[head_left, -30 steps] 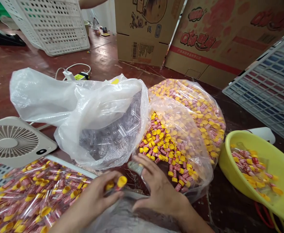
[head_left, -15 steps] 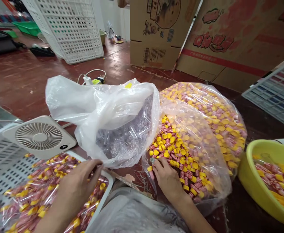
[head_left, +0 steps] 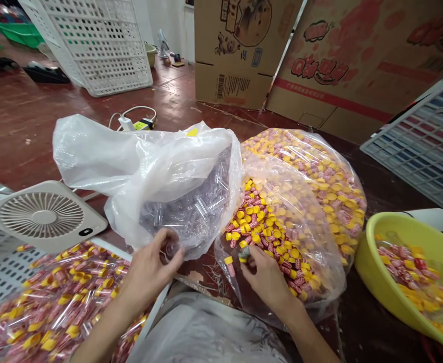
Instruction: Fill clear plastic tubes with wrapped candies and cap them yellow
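My left hand (head_left: 151, 269) is at the near edge of a white plastic bag (head_left: 130, 166) of clear tubes (head_left: 191, 206). Its thumb and fingers are curved and apart, with no held thing plain to see. Against the near side of a clear bag (head_left: 304, 196), my right hand (head_left: 268, 277) has thumb and forefinger closed at a small yellow-capped piece (head_left: 243, 259). A grey-green covering shows on that forefinger's tip. Many pink-patterned pieces with yellow caps (head_left: 270, 222) spill from the bag's mouth. One loose piece (head_left: 229, 266) lies left of the right hand.
A white basket (head_left: 13, 267) of filled, capped tubes (head_left: 66, 297) stands at lower left, with a fan (head_left: 43, 217) at its far rim. At right is a yellow basin (head_left: 372, 272) of pieces. Cartons (head_left: 232, 55) and a white crate (head_left: 100, 45) stand behind.
My left hand has moved from above the basket, up and right, to the bag of tubes, and its fingers have spread. My right hand has drawn slightly away from the pile. The view has shifted right.
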Tool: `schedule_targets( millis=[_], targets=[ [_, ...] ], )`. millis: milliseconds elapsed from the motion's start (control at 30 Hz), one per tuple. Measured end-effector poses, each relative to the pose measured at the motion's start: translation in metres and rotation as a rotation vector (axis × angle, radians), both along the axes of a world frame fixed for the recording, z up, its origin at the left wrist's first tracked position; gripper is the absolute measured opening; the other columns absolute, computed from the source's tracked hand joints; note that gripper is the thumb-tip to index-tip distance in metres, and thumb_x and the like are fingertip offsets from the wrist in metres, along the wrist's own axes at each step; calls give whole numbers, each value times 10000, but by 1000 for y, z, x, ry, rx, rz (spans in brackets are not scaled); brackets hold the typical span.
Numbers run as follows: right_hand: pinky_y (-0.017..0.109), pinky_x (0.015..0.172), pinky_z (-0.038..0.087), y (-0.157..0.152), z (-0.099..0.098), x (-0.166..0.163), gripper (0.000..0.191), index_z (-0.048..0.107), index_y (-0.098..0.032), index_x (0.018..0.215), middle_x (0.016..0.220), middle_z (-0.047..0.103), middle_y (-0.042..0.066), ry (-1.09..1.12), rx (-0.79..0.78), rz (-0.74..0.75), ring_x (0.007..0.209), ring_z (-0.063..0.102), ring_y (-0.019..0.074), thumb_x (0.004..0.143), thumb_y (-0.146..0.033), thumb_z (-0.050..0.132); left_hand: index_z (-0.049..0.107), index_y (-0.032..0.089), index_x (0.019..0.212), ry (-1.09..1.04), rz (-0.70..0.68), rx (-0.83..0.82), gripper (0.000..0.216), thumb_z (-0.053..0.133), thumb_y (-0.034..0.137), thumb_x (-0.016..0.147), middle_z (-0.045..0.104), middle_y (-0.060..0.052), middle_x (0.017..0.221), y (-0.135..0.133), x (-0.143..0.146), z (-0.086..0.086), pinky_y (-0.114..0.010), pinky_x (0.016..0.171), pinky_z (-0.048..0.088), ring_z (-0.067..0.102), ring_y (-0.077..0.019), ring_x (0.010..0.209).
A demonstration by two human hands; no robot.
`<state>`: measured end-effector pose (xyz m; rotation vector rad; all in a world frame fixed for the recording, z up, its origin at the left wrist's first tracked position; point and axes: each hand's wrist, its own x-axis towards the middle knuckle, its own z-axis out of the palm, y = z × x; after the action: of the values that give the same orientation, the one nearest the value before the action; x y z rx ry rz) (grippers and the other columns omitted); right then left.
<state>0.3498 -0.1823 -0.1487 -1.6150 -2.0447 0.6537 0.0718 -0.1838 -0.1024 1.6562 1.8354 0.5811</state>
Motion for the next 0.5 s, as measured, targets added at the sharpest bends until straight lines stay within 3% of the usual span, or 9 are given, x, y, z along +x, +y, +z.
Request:
schedule_targets(
  millis=[100, 200, 333, 433, 500],
  targets=[
    [307, 721, 611, -1, 15, -9, 107, 590, -217, 938, 885, 757, 51, 449, -79, -127, 807, 748, 207, 887, -280, 658, 576, 213, 884, -409, -139, -130, 172, 630, 374, 860, 697, -8, 839, -14, 14, -1, -281, 716, 488, 666, -199, 799],
    [312, 806, 614, -6, 32, -23, 201, 636, -206, 1087, 986, 764, 64, 669, -96, -130, 897, 750, 202, 923, -320, 658, 658, 204, 1030, -665, -202, -279, 247, 676, 374, 851, 725, -41, 949, -19, 34, -6, -305, 810, 501, 665, -220, 910],
    [264, 795, 604, -14, 44, -27, 116, 688, -209, 958, 903, 757, 40, 451, 28, 41, 844, 739, 179, 967, -284, 601, 684, 209, 1073, -996, -163, -365, 312, 712, 432, 857, 741, -67, 1041, -24, 56, -17, -318, 874, 499, 663, -236, 1004],
    [274, 901, 587, -12, 31, -22, 167, 681, -223, 1088, 1070, 757, 65, 197, 380, 199, 1045, 718, 219, 967, -281, 582, 668, 198, 975, -1296, -204, -472, 322, 755, 473, 831, 735, -33, 863, -24, 64, -32, -253, 750, 488, 675, -164, 802],
    [270, 922, 579, -6, 13, -21, 228, 659, -226, 1158, 1086, 759, 63, 48, 581, 189, 1046, 724, 210, 985, -200, 512, 650, 182, 926, -1411, -194, -492, 359, 808, 472, 785, 717, -13, 778, -19, 68, -41, -204, 676, 446, 649, -109, 679]
  ],
)
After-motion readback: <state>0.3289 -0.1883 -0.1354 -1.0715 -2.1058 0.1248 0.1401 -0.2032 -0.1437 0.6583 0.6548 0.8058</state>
